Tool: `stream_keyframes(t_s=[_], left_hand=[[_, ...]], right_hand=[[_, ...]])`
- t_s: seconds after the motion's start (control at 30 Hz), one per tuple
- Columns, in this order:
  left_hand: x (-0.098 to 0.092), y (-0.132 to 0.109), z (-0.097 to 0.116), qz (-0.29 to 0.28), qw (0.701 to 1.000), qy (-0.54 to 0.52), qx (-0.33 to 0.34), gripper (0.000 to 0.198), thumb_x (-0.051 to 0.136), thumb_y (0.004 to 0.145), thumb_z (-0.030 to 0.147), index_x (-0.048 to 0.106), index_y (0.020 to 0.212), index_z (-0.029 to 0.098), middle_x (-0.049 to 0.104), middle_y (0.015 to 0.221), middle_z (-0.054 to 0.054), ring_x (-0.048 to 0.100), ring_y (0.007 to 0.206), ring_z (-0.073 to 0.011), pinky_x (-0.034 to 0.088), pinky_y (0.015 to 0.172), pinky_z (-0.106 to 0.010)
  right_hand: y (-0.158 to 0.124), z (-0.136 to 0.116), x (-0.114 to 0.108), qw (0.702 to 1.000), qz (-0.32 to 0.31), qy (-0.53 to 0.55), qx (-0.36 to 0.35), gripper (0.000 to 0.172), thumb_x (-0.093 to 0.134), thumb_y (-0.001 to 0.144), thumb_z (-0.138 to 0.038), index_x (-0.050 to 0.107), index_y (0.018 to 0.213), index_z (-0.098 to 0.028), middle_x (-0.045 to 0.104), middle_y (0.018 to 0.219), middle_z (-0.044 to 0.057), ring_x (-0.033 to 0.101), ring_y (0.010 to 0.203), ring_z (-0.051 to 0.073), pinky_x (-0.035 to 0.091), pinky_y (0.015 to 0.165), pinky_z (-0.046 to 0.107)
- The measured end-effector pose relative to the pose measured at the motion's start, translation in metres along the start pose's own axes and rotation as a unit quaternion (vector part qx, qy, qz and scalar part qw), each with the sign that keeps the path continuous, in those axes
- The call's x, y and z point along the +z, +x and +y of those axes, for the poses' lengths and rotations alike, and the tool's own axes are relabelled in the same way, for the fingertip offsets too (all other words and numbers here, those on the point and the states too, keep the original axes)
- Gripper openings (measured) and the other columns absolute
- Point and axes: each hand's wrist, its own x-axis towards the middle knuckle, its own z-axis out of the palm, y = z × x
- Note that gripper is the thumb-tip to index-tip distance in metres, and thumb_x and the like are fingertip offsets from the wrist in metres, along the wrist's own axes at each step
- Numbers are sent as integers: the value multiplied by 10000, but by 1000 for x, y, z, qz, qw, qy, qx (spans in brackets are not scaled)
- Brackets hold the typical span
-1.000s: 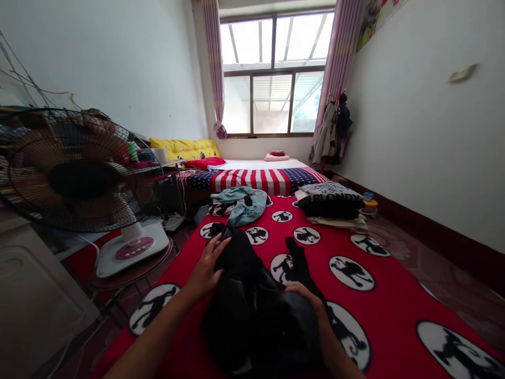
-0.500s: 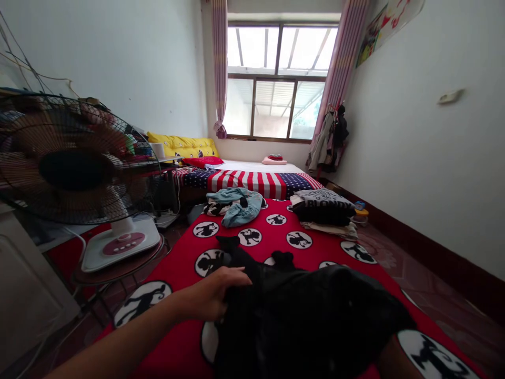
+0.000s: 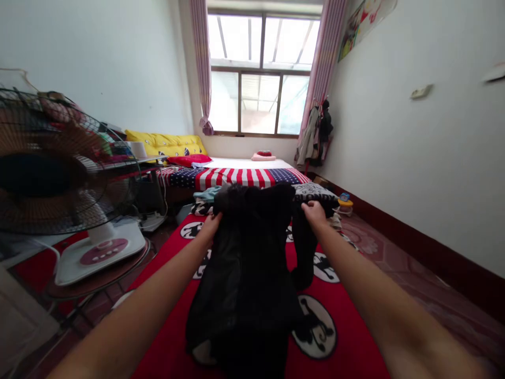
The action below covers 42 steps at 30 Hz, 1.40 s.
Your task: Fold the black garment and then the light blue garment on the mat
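A black garment (image 3: 248,263) hangs in front of me over the red blanket with black-and-white cartoon circles (image 3: 339,316). My left hand (image 3: 211,225) is closed on the garment's upper left edge. My right hand (image 3: 314,212) is closed on its upper right edge, with a black strip dangling below it. Both arms are stretched forward and the garment's lower part still lies on the blanket.
A standing fan (image 3: 47,168) on a round stool is at the left. Beyond the garment are a teal cloth (image 3: 205,195), a pile of folded clothes (image 3: 319,192) and a bed with a stars-and-stripes cover (image 3: 244,176). Clothes hang by the window (image 3: 315,137).
Both hands have lifted the black garment off the blanket and stretched it forward at its top corners. My right hand, hidden before, has come into view.
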Motion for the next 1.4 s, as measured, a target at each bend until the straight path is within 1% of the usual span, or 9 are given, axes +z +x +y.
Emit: stream_keyframes(t_s=[0.1,0.2,0.4,0.63,0.87,1.0,1.13,1.3,1.4], left_hand=[[-1,-12,-46,31,996,65,-50,318,688,647,403,633,781,119,682,715,-102,654,854,-338,506,784,-472],[-13,-34,-87,50,993,91,-50,371,702,575,349,637,864,126,705,900,-131,637,964,-332,468,894,-457],[-31,-55,-111,37,992,117,-28,315,564,648,283,657,923,160,714,977,-99,651,965,-260,479,908,-371],[-23,-73,-112,51,995,88,11,360,566,715,388,665,972,156,715,995,-101,658,959,-264,488,895,-372],[-21,-86,-97,116,990,76,27,360,521,793,456,659,958,167,695,1007,-98,631,984,-257,479,867,-333],[-24,-93,-84,141,986,66,62,336,507,825,417,648,968,147,686,977,-104,629,955,-244,480,841,-324],[-19,-97,-68,93,993,20,64,323,554,802,419,648,945,146,690,858,-81,652,834,-221,497,764,-308],[-10,-99,-34,3,1000,4,28,447,616,738,508,640,1006,152,698,934,-94,664,832,-233,501,726,-304],[-8,-95,-19,-27,1000,2,-9,652,595,739,552,507,1248,154,660,1109,-141,657,909,-262,506,757,-346]], right_hand=[[-44,37,17,999,-15,-21,-21,220,631,723,-203,629,935,-144,628,974,101,598,952,243,450,903,400],[-102,80,26,986,-115,-37,-113,198,565,748,-234,620,932,-186,615,995,82,601,913,214,469,871,371],[-149,95,23,983,-132,-77,-99,182,479,800,-238,602,923,-187,614,972,72,605,894,195,474,815,329],[-149,84,25,963,-161,-187,-107,229,476,834,-264,602,1015,-201,649,966,47,620,849,185,456,736,289],[-145,55,31,938,-237,-253,-5,440,458,870,-500,539,1193,-212,672,1028,65,642,932,223,438,709,297],[-153,39,32,907,-247,-336,-66,376,554,838,-415,588,1127,-176,629,1085,112,614,979,253,424,781,332],[-161,29,32,893,-203,-372,-151,137,562,811,-222,631,914,-164,605,1005,113,581,956,244,404,795,332],[-183,-9,36,933,-263,-144,-197,70,512,806,-140,559,835,-182,612,916,52,584,853,171,416,774,273],[-215,-41,44,914,-322,15,-248,119,538,773,-120,543,860,-201,620,1032,40,585,923,157,425,807,250]])
